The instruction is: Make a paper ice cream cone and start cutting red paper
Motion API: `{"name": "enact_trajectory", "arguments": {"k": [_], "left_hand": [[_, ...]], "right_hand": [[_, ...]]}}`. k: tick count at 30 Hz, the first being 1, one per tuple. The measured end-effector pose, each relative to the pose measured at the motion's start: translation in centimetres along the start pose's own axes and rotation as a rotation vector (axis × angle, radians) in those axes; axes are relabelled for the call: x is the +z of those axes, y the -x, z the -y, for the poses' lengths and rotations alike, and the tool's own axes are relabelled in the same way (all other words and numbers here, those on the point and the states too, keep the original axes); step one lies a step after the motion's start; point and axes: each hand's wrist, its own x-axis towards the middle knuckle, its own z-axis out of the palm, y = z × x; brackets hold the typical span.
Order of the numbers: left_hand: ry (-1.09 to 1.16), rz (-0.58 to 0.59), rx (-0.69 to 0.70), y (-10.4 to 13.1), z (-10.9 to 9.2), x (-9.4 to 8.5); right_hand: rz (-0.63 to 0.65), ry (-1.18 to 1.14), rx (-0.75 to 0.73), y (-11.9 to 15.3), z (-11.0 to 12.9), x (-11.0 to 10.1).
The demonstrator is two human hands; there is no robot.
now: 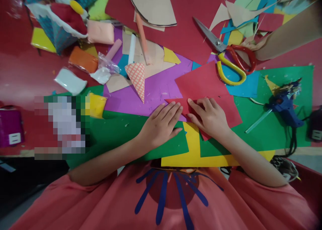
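A cut red sheet (203,79), with pointed corners, lies in front of me over purple and green sheets. My left hand (161,124) rests flat at its left tip, fingers stretched out and side by side. Bent fingers of my right hand (210,116) touch the red sheet's middle, thumb and forefinger apart. What lies under the right palm is hidden. Just beyond the red sheet are scissors (218,45) with one red and one yellow handle, blades pointing away to the left. A small cone shape with a red lattice pattern (137,77) lies on the purple sheet (161,85).
A blue glue gun (285,104) with a clear stick lies right on a green sheet (264,132). Wrapped clay packs, including an orange one (83,59), and a decorated cone (59,25) crowd the left. Another person's arm (289,32) reaches in near the paper scraps (244,12).
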Motion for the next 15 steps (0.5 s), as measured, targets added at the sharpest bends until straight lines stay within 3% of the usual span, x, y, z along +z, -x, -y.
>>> {"name": "enact_trajectory", "arguments": {"k": [5, 11, 15], "left_hand": [[0.012, 0.050, -0.042, 0.5, 0.2, -0.6], [0.047, 0.039, -0.062, 1.1, 0.6, -0.3], [0.039, 0.030, -0.026, 1.4, 1.0, 0.1]], "right_hand": [[0.015, 0.002, 0.003, 0.1, 0.0, 0.0], [-0.026, 0.018, -0.022, 0.0, 0.1, 0.0], [0.020, 0.017, 0.000, 0.1, 0.2, 0.1]]}}
